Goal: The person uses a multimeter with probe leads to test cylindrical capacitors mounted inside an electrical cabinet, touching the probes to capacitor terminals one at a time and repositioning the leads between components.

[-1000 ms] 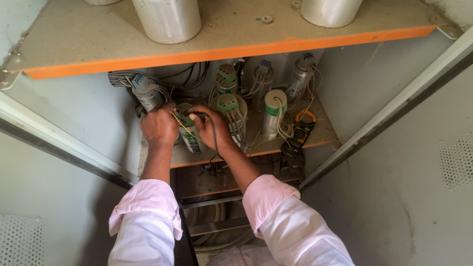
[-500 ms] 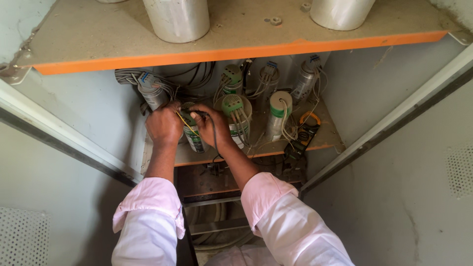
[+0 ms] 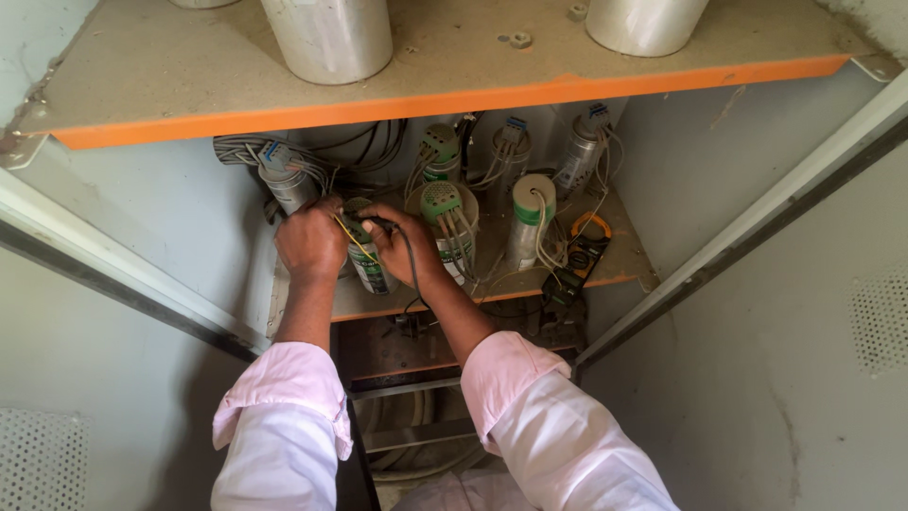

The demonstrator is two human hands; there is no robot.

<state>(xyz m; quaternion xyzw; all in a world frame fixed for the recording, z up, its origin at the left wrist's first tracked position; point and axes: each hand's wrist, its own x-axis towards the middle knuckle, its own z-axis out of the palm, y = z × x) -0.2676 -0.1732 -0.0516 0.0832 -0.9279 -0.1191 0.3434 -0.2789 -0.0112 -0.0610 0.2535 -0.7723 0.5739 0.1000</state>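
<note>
Left hand point(image 3: 310, 241) closed around top of capacitor point(image 3: 367, 265) on lower shelf point(image 3: 492, 284). Right hand point(image 3: 407, 248) grips black probe point(image 3: 378, 223) at capacitor top; clamp meter point(image 3: 579, 254) nearby.

Pale pink sleeves point(image 3: 284, 397) are seen on both arms. Orange edging is shown along the tan upper shelf point(image 3: 454, 95). Green perforated caps are carried by the silver cylinders point(image 3: 443, 213); one white cylinder point(image 3: 530, 222) is banded in green. A yellow wire point(image 3: 352, 237) is noted. The meter point(image 3: 579, 254) is black with orange. Cabinet walls point(image 3: 785, 312) are grey-white.
</note>
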